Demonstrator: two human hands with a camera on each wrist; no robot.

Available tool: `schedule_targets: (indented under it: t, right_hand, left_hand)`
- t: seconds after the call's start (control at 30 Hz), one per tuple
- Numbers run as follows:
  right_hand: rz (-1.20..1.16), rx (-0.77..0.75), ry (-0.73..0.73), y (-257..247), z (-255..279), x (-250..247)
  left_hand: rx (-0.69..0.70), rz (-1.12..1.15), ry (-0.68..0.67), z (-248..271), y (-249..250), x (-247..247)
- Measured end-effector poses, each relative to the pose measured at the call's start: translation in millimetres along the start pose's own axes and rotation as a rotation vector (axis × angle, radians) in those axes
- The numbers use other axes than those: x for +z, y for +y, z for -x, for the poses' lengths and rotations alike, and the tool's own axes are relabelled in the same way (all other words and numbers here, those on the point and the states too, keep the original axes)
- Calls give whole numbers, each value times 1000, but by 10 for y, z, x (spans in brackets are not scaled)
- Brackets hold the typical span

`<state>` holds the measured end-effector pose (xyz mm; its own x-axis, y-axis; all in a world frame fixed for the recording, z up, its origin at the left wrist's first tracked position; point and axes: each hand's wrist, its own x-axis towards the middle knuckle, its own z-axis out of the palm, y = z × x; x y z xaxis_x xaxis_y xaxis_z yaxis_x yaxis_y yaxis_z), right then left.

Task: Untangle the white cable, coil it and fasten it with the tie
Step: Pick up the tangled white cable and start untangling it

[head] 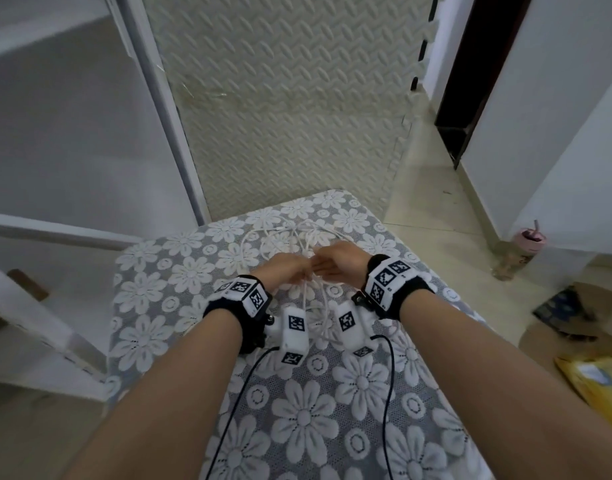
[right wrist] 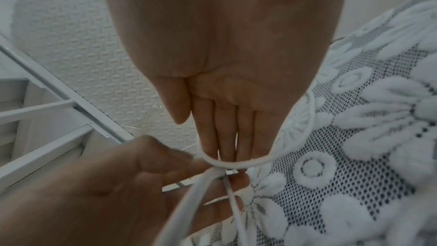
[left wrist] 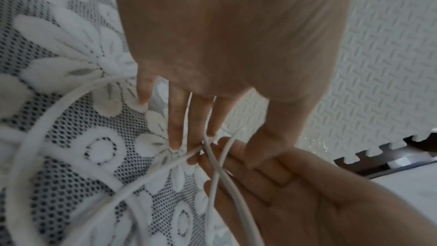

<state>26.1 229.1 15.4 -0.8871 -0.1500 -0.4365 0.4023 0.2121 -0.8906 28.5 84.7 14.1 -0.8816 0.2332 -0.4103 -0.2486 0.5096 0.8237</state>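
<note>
The white cable (head: 290, 237) lies in tangled loops on the flowered lace tablecloth (head: 297, 427), with more strands hanging toward me between my wrists. Both hands meet over the tangle. My left hand (head: 292, 271) pinches strands between thumb and fingers; in the left wrist view thin strands (left wrist: 212, 180) run between its fingers (left wrist: 175, 119). My right hand (head: 329, 266) keeps its fingers (right wrist: 224, 128) straight, and a cable loop (right wrist: 236, 163) crosses their tips. I see no tie in any view.
The small table ends just beyond the cable, above a pale foam mat (head: 297, 98). A white metal frame (head: 166, 109) stands to the left. A pink cup with a straw (head: 529, 239) and a yellow bag (head: 599, 386) are on the floor at right.
</note>
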Motion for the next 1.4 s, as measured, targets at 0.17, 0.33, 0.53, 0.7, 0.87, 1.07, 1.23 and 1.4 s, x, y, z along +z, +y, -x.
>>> schedule_targets:
  t: [0.17, 0.33, 0.53, 0.7, 0.87, 1.07, 1.23, 1.4]
  right_hand:
    - [62, -100, 116, -16, 145, -66]
    - [106, -164, 78, -37, 347, -273]
    - [272, -41, -150, -11, 427, -68]
    - [556, -50, -208, 51, 431, 54]
    - [699, -107, -84, -38, 360, 56]
    - [784, -90, -57, -74, 415, 85]
    - [911, -69, -142, -19, 468, 180]
    - [927, -157, 43, -31, 371, 336]
  left_hand:
    - [-21, -94, 105, 9, -65, 18]
    - [-78, -163, 255, 116, -85, -102]
    - [-206, -534, -39, 154, -115, 40]
    - [-137, -579, -8, 149, -157, 104]
    - [-73, -469, 6, 224, -133, -106]
    - [-53, -230, 117, 302, -88, -307]
    - [16, -3, 111, 320, -101, -290]
    - [93, 159, 99, 457, 28, -361]
